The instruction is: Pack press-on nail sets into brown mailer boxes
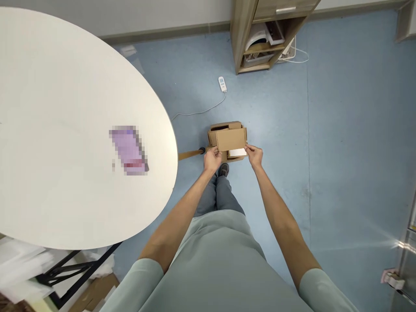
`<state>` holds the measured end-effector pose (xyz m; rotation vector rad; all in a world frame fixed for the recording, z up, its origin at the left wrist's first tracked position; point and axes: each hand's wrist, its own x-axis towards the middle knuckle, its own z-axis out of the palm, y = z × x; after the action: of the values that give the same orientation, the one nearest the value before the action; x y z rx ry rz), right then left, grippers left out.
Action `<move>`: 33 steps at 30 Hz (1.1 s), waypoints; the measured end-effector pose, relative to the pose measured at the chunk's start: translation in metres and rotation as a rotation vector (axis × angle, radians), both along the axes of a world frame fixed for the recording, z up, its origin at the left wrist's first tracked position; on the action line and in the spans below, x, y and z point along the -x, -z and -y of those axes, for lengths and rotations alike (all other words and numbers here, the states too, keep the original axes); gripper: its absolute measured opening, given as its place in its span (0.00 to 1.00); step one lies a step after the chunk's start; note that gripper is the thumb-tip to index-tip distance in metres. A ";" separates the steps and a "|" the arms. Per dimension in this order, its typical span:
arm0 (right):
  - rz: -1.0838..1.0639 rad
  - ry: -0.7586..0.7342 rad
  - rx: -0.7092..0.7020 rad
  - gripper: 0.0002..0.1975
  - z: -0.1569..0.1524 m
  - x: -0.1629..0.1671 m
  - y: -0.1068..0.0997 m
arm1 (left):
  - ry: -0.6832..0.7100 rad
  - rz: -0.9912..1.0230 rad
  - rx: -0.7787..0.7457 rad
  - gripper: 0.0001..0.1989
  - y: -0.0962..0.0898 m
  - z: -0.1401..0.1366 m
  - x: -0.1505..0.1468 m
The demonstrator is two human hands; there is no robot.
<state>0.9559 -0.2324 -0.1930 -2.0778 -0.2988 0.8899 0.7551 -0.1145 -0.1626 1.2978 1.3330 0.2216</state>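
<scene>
A small brown cardboard box (231,139) is between my hands, its flat face towards me. My left hand (212,160) pinches its near left corner, fingers closed. At the near right corner, my right hand (254,156) grips the edge between thumb and fingers. Directly behind and beneath it is more open cardboard (225,126) with raised flaps; whether this is a separate larger carton I cannot tell. A white flat piece (238,152) shows in the gap along the near side, partly hidden by the box.
A round white table (81,86) stands to the left, bearing a pixelated purple item (130,149). A white corded remote (222,84) lies on the blue floor (344,130). Beyond is a wooden cabinet (242,39). My shoe (223,170) is close to the cardboard.
</scene>
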 end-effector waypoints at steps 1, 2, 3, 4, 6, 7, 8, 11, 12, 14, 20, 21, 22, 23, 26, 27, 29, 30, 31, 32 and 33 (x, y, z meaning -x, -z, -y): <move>0.017 -0.024 0.001 0.15 -0.009 -0.005 0.012 | -0.019 0.004 0.013 0.22 0.014 -0.004 -0.002; 0.034 -0.053 0.002 0.15 -0.018 -0.010 0.024 | -0.037 0.003 0.025 0.22 0.027 -0.007 -0.003; 0.051 -0.085 0.003 0.14 -0.027 -0.013 0.035 | -0.052 -0.001 0.034 0.23 0.040 -0.010 -0.003; 0.064 -0.116 0.005 0.14 -0.035 -0.016 0.046 | -0.063 -0.007 0.041 0.23 0.053 -0.012 -0.003; 0.076 -0.165 0.011 0.13 -0.049 -0.020 0.067 | -0.071 -0.019 0.048 0.24 0.076 -0.017 -0.003; 0.078 -0.180 0.017 0.12 -0.054 -0.021 0.077 | -0.069 -0.019 0.050 0.24 0.086 -0.019 -0.003; 0.077 -0.191 0.024 0.12 -0.059 -0.022 0.086 | -0.066 -0.017 0.050 0.23 0.095 -0.021 -0.004; 0.073 -0.200 0.052 0.12 -0.067 -0.024 0.111 | -0.061 -0.023 0.047 0.21 0.120 -0.027 -0.009; 0.072 -0.202 0.063 0.12 -0.068 -0.024 0.118 | -0.059 -0.037 0.046 0.21 0.127 -0.029 -0.011; 0.073 -0.208 0.106 0.12 -0.068 -0.023 0.130 | -0.041 -0.089 0.050 0.20 0.140 -0.030 -0.014; 0.112 -0.336 0.404 0.15 -0.062 -0.011 0.131 | 0.103 -0.327 0.139 0.19 0.145 -0.028 -0.011; 0.129 -0.353 0.426 0.16 -0.059 -0.008 0.125 | 0.115 -0.349 0.138 0.19 0.139 -0.026 -0.009; 0.147 -0.362 0.431 0.17 -0.056 -0.006 0.117 | 0.128 -0.355 0.131 0.19 0.131 -0.024 -0.006; 0.164 -0.366 0.419 0.17 -0.053 -0.003 0.107 | 0.144 -0.350 0.123 0.18 0.122 -0.022 -0.004; 0.187 -0.358 0.351 0.18 -0.040 0.007 0.068 | 0.176 -0.314 0.129 0.15 0.081 -0.014 0.004; 0.178 -0.350 0.337 0.18 -0.035 0.010 0.053 | 0.179 -0.301 0.134 0.15 0.065 -0.011 0.007; 0.150 -0.329 0.308 0.17 -0.024 0.019 0.020 | 0.179 -0.274 0.136 0.14 0.029 -0.005 0.011; 0.142 -0.317 0.286 0.16 -0.018 0.024 0.003 | 0.178 -0.258 0.134 0.14 0.010 -0.002 0.014; 0.139 -0.308 0.264 0.16 -0.013 0.029 -0.014 | 0.177 -0.237 0.132 0.14 -0.008 0.002 0.017; 0.134 -0.301 0.237 0.15 -0.008 0.034 -0.031 | 0.176 -0.212 0.128 0.13 -0.027 0.005 0.021; 0.122 -0.296 0.208 0.15 -0.003 0.039 -0.048 | 0.176 -0.182 0.124 0.13 -0.046 0.009 0.025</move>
<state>0.9168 -0.2294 -0.1449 -2.3240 -0.6144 1.0046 0.7300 -0.1234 -0.1167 1.3452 1.3529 -0.1021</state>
